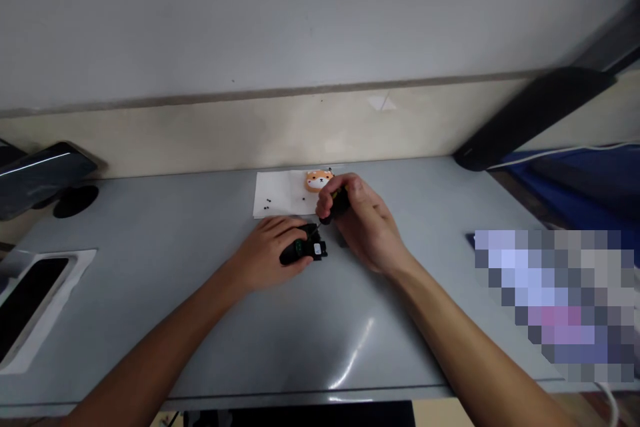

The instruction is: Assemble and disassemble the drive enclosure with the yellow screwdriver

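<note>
My left hand (273,250) is closed around a small black device (303,250), pressing it to the table with fingers at its far side and thumb at its near side. A bit of green circuit board and a white label show on the device, but its exact kind cannot be told. In my right hand (367,223) is a screwdriver (340,203) with a black and yellow handle. Its thin shaft slants down to the left and meets the device. Behind them, several small dark screws (269,200) lie on a folded white paper (280,190).
An orange and white dog-face item (319,181) sits on the paper's right side. A phone-like black slab (35,300) rests on white paper at left, near a dark stand (75,201). A blurred-out screen (555,307) lies right; a black post (530,120) stands by the wall.
</note>
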`<action>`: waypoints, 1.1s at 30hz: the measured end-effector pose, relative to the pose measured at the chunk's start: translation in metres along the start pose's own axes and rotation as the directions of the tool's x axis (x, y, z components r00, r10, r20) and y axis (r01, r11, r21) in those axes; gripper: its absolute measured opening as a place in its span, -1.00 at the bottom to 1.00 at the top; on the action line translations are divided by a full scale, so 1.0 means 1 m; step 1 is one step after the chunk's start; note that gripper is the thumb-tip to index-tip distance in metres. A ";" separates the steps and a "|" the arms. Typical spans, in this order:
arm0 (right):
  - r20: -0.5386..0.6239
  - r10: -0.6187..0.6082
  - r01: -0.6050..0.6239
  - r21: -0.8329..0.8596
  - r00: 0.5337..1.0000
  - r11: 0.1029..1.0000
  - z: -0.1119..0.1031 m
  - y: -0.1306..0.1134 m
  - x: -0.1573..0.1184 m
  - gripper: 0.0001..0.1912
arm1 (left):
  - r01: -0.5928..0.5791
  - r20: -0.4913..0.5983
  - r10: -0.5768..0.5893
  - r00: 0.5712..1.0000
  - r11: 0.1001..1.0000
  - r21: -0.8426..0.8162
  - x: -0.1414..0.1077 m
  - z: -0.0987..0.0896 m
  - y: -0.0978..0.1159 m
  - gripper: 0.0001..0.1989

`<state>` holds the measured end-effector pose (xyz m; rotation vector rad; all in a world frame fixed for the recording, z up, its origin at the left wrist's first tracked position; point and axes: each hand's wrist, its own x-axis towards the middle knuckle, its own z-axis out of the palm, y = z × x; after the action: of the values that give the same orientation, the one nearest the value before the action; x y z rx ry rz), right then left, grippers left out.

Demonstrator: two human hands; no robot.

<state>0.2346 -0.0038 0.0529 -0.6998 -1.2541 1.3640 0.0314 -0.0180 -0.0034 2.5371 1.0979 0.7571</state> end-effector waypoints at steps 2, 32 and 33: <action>-0.003 -0.042 0.041 -0.056 0.999 0.998 0.000 0.002 0.000 -0.65 | -0.005 -0.004 0.005 1.000 1.000 -0.001 0.000 0.000 0.000 -0.78; -0.105 -0.136 0.116 -0.183 0.985 0.976 -0.001 0.010 0.005 -0.79 | -0.022 -0.006 0.022 1.000 0.999 -0.036 0.000 -0.001 -0.001 -0.78; -0.111 -0.148 0.122 -0.216 0.983 0.969 -0.001 0.010 0.004 -0.81 | -0.021 -0.003 0.021 1.000 0.999 -0.032 0.000 -0.001 0.000 -0.77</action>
<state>0.2318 0.0019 0.0447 -0.8172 -1.3294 1.0700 0.0305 -0.0180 -0.0030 2.5258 1.0533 0.7776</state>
